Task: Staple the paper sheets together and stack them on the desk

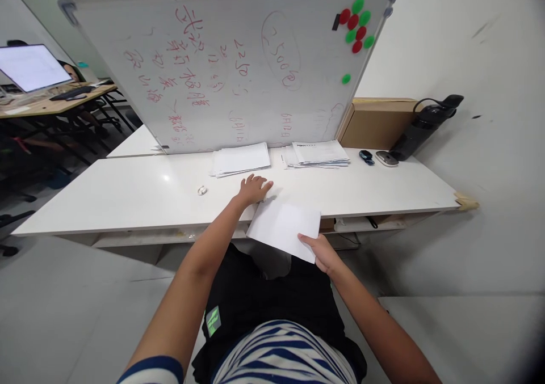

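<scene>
A white sheet of paper (283,225) slants over the front edge of the white desk (374,194). My right hand (321,252) grips its near right corner, thumb on top and fingers beneath. My left hand (254,190) is over the desk at the sheet's far left corner, fingers apart; whether it touches the paper I cannot tell. Beyond that hand lies a stack of white papers (242,160). A second stack, with print on its top sheet (321,152), lies to the right of it. Whether the held paper is one sheet or several is unclear.
A whiteboard (204,89) with red writing and round magnets stands along the desk's back. At the right are a cardboard box (374,123), a black bottle (421,129), a computer mouse (386,158) and a dark watch (366,157). A small white object (202,190) lies left.
</scene>
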### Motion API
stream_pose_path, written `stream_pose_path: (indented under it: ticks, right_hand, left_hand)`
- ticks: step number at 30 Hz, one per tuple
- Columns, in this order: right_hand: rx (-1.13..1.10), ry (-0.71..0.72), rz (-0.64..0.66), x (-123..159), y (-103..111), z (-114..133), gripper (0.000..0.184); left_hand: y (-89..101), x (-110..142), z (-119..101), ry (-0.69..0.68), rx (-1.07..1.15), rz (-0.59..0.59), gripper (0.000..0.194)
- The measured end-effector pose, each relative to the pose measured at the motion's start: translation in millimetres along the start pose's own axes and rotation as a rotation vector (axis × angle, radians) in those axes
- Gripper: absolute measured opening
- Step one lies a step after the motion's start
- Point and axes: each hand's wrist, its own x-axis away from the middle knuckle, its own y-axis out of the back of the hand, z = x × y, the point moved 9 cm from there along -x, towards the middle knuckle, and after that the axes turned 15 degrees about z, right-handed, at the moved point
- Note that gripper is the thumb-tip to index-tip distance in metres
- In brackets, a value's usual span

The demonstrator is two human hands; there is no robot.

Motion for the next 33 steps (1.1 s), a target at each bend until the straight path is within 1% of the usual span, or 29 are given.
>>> stream_pose_path:
  ticks: [3,6,11,17,28,33]
  right_hand:
    - [-0.011,-0.017,0.035,2.9,-2.4,3.7,0.028]
    - [-0.016,-0.037,0.043,3.8,-2.3,6.0,0.026]
    - [-0.022,-0.07,0.035,4.3,-1.4,8.0,0.025]
    - [-0.021,-0.07,0.047,4.4,-3.1,11.2,0.025]
    - [0.0,-0.057,0.035,2.6,-4.9,18.7,0.026]
    - [0.001,-0.089,0.018,3.4,-6.6,20.2,0.024]
  left_hand:
    - [-4.9,-3.3,3.1,0.01,0.001,0.02,0.07]
    - [-5.7,-4.4,3.7,-0.006,-0.005,0.016,0.069]
    - [-6.2,-4.0,2.7,-0.009,-0.013,0.037,0.066]
    - [-5.3,-1.7,0.7,-0.003,-0.003,0.045,0.071]
    - [-3.4,0.3,-2.3,-0.019,0.001,0.033,0.067]
    - [-7.8,-0.7,-3.8,0.001,-0.021,0.047,0.065]
